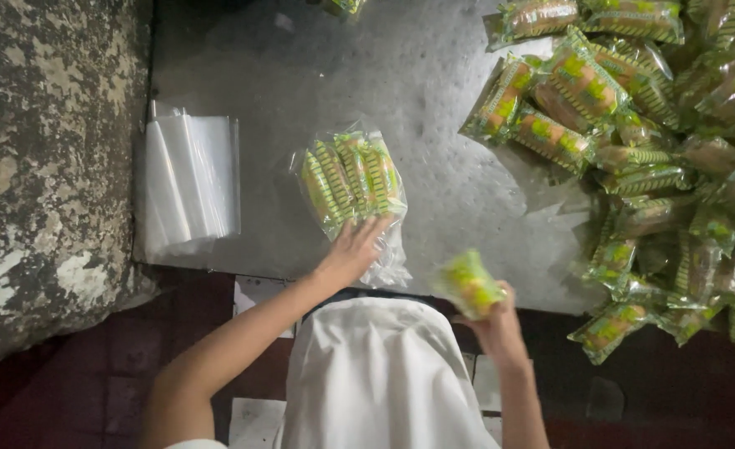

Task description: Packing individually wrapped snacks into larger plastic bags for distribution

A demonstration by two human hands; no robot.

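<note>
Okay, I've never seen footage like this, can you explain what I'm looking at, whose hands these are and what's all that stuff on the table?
This is a single picture from a camera worn on a person's head, looking straight down at their own two bare hands over a grey worktable. The left hand rests on a clear bag partly filled with green-and-yellow wrapped snack packets. The right hand holds one more packet, blurred by motion. At the right lies a big loose pile of the same packets. At the left sits a stack of empty clear bags.

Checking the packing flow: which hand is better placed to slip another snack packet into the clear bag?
The right hand: it already holds a green snack packet near the clear bag, while the left hand rests on the bag's open end.
</note>
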